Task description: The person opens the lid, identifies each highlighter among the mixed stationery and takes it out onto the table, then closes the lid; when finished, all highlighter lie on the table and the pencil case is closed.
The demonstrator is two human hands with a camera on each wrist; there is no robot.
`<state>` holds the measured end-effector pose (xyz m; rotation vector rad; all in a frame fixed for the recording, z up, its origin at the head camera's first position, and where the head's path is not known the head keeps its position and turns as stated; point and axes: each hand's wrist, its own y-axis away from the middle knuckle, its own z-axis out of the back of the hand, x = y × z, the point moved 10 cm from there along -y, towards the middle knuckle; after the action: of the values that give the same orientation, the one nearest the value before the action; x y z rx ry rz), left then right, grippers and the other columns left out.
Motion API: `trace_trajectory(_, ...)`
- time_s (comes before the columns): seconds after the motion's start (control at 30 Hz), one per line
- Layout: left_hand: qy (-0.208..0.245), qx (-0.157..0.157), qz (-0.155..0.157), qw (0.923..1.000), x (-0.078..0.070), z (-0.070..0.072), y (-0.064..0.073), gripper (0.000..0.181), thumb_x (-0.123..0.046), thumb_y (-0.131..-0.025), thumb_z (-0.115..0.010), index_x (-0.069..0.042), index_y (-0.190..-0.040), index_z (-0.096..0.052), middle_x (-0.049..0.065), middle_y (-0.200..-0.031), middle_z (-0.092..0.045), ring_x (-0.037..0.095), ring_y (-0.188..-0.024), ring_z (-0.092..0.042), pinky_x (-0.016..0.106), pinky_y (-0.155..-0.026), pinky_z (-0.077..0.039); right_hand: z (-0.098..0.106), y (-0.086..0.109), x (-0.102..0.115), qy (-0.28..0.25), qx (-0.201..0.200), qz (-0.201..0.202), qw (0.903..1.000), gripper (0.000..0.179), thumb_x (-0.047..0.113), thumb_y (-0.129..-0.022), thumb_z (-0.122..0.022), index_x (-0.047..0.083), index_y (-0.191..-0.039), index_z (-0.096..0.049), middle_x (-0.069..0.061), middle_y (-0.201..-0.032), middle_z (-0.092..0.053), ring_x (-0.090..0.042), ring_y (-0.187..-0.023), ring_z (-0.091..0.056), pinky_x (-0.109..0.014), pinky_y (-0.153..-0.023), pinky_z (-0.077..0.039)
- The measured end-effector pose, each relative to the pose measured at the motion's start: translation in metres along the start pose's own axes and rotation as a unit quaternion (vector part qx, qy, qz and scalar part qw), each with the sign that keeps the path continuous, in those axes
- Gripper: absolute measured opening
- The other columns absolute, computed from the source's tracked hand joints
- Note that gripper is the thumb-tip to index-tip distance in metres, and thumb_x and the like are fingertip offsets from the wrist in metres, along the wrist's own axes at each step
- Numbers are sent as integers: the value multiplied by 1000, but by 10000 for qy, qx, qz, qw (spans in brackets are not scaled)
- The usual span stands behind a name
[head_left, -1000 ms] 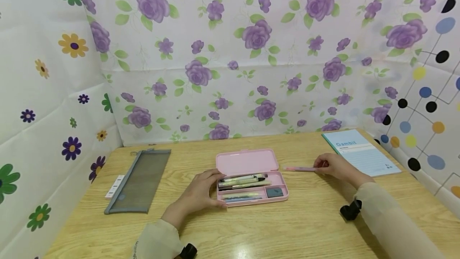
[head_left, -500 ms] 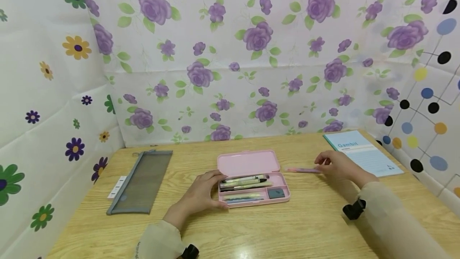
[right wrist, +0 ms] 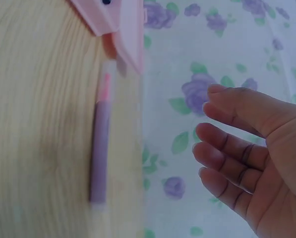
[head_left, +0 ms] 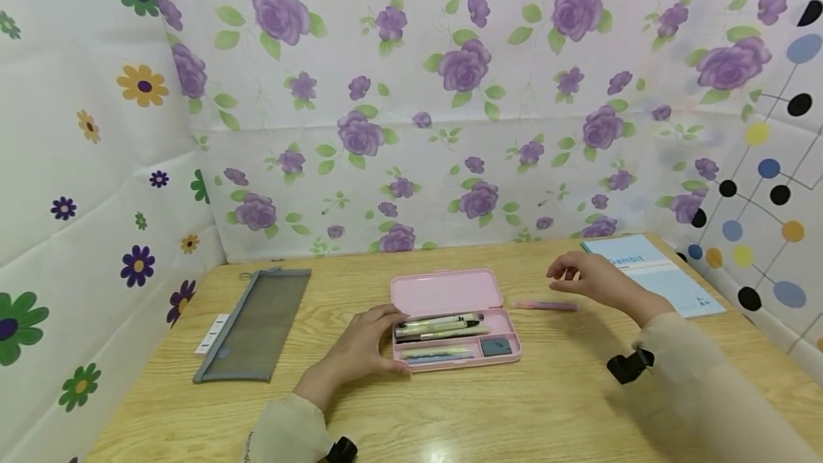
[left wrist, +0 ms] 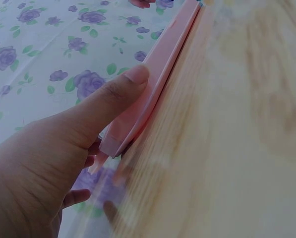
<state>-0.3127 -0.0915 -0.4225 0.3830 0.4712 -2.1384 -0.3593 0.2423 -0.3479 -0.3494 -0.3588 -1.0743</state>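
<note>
A pink pencil case (head_left: 508,321) lies on the table with its lid raised at the back. Several pens (head_left: 444,326) fill its long compartment, slimmer sticks lie in front of them, and a dark grey eraser (head_left: 496,346) sits at the front right. My left hand (head_left: 360,345) grips the case's left end, the thumb along the front wall as the left wrist view shows. A purple pen (head_left: 553,306) with a pink tip under a clear cap (right wrist: 106,82) lies to the right of the case. Above and behind it hovers my right hand (head_left: 594,279), fingers loosely bent and holding nothing.
A grey mesh zip pouch (head_left: 260,327) lies at the left with a white label (head_left: 211,334) beside it. At the back right is a light blue notebook (head_left: 669,281), partly behind the right hand. Floral cloth (head_left: 418,91) bounds the table's back.
My right hand has let go of the purple pen and lifted away from it, leaving it on the table. The left hand keeps its grip on the pencil case.
</note>
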Motion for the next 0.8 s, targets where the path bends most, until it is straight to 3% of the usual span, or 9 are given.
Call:
trace_trajectory(0.37,-115,26,19,9999,0,1,0,92,-62,-65,-77,-17,-140,-50,7,-146,-46,30,-137,-41,53,-112,-33,0,-14,55,96,-185,651,9977,15,22,-89,-69,13,-102,-69,-3,-97,-66,-9,-81,-58,-23,-65,-51)
trace_trajectory(0.57,-124,16,-6,9999,0,2,0,91,-63,-65,-76,-17,-140,-51,5,-144,-47,29,-136,-42,52,-111,-34,-15,-20,76,-53,-125,899,9959,16,18,-90,-68,10,-103,-69,-4,-97,-66,-6,-80,-56,-23,-66,-51)
trace_trajectory(0.8,-168,3,-26,9999,0,2,1,91,-65,-65,-75,-18,-139,-51,4,-145,-47,29,-136,-42,52,-112,-34,-37,-27,91,-174,-3,1007,9948,17,17,-89,-69,10,-104,-69,-6,-97,-65,-12,-83,-56,-22,-65,-51)
